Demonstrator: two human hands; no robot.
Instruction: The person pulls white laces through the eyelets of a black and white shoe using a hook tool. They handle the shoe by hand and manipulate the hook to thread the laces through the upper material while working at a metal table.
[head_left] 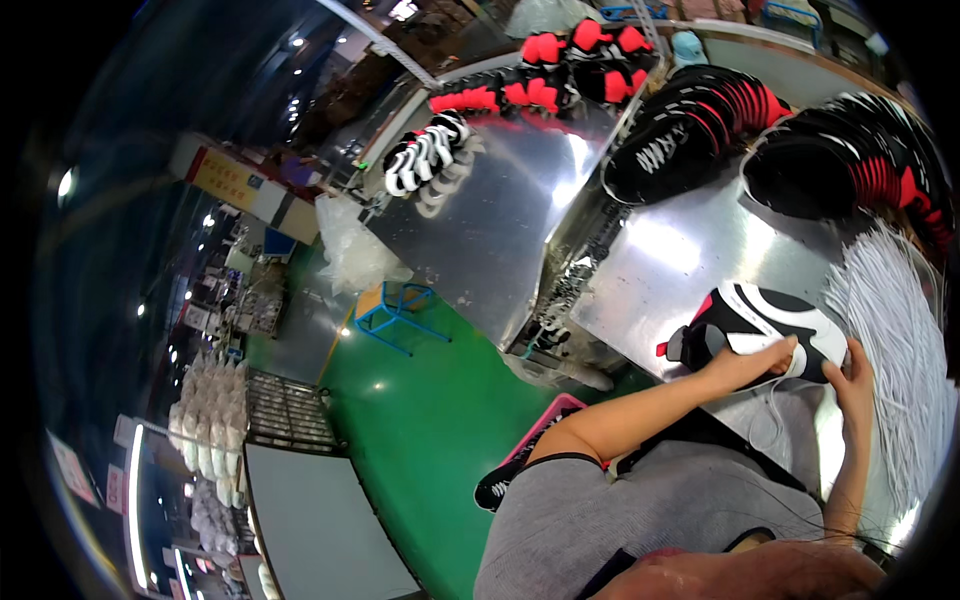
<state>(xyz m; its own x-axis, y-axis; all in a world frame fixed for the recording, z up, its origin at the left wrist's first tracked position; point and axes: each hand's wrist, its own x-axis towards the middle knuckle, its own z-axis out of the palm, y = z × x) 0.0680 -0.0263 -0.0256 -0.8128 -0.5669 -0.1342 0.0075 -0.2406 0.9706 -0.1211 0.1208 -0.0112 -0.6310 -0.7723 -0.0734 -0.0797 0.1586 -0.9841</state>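
A black and white shoe upper (pixel 752 312) with red trim lies at the near edge of the metal table (pixel 622 290), its toe toward the right. My left hand (pixel 768 362) is closed against its near side, fingers curled in a pinch. My right hand (pixel 853 382) grips the toe end between thumb and fingers. A thin white lace (pixel 768 425) hangs in loops below the upper, in front of my lap. Whether my left fingers also pinch the lace is hidden.
A thick bundle of white laces (pixel 895 370) lies to the right. Rows of black and red shoe uppers (pixel 690 135) stand behind. Another metal surface (pixel 480 240) holds white-striped uppers (pixel 425 155). A blue-legged stool (pixel 395 310) stands on the green floor (pixel 400 420).
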